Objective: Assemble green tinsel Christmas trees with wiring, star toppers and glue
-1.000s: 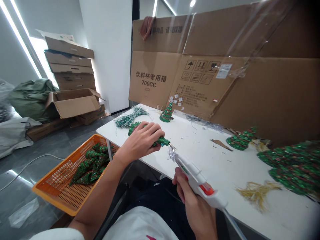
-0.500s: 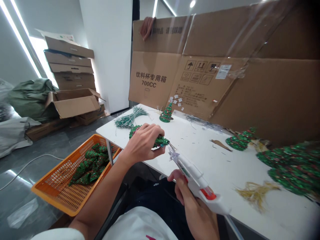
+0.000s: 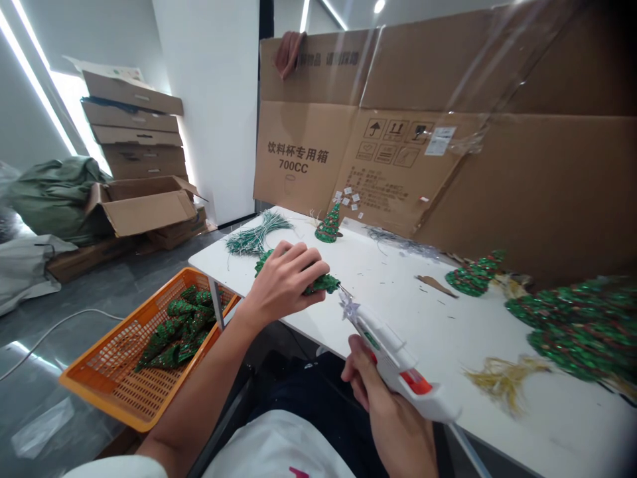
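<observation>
My left hand (image 3: 288, 282) is wrapped around a small green tinsel Christmas tree (image 3: 326, 285), which lies on its side with its tip toward the right. Most of the tree is hidden under my fingers. In my right hand (image 3: 371, 385) is a white glue gun (image 3: 393, 348) with an orange-red part near its back end. My fingers close round its handle by the trigger. The gun's nozzle is close to the tip of the tree; whether they touch I cannot tell. A clear, star-like piece (image 3: 350, 307) is around the nozzle end.
On the white table (image 3: 378, 292) are a bundle of green-white wire ties (image 3: 259, 232), an upright tree (image 3: 328, 224), more trees (image 3: 587, 325) at right and golden strands (image 3: 507, 378). An orange basket (image 3: 99, 398) of green trees stands at left. Cardboard (image 3: 303, 126) walls the back.
My left hand has turned slightly over the tree. The glue gun has shifted a little right and down in view, its nozzle still near the tip. The whole view has moved slightly.
</observation>
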{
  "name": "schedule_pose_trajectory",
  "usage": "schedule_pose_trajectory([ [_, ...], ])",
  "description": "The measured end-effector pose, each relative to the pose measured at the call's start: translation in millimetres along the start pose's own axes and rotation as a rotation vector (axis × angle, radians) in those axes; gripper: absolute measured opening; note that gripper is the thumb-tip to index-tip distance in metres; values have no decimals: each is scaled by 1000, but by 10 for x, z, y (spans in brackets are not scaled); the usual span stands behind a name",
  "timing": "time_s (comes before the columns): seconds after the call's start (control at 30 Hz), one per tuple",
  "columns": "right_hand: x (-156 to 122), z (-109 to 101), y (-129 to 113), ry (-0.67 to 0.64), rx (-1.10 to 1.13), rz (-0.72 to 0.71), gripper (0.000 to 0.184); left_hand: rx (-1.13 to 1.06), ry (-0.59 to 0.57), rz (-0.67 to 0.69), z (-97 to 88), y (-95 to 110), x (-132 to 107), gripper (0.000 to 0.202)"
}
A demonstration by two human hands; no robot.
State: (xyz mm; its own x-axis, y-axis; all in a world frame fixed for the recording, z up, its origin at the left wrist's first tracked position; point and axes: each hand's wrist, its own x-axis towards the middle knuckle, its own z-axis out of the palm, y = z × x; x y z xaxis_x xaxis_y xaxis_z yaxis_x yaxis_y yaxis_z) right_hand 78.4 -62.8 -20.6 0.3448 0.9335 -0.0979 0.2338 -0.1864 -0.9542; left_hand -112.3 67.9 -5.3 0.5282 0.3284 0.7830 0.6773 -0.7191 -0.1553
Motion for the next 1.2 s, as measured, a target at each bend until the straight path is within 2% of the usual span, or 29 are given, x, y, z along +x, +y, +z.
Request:
schedule_pose_trajectory([
  [0.07,-20,17,-26,-12,14,16,69,-9,31,-35,0,5,-4,22],
  [0.23,-53,31,-87,-72,-14,-75,58,21,125,-80,37,23,11,20],
  [0.37,-89,46,-83,-30,-28,10,61,64,242,-95,121,20,-2,27],
  [0.43,-100,62,-86,-14,-25,-2,62,54,258,-124,156,22,-16,28],
  [0.57,-99,99,-123,-27,-40,-118,59,3,197,-147,167,44,-15,23],
  [0.77,-66,113,-78,43,-3,6,67,-94,138,-148,135,105,44,24],
  [0.83,-14,88,-32,48,-43,-18,68,-82,84,-153,146,121,50,24],
  [0.93,89,34,13,-31,-142,-73,63,-60,35,-148,182,136,49,22],
  [1.07,144,4,9,-35,-109,-100,58,-108,55,-135,234,143,39,18],
  [1.2,94,27,-1,1,-104,-72,64,-64,73,-170,270,111,13,24],
])
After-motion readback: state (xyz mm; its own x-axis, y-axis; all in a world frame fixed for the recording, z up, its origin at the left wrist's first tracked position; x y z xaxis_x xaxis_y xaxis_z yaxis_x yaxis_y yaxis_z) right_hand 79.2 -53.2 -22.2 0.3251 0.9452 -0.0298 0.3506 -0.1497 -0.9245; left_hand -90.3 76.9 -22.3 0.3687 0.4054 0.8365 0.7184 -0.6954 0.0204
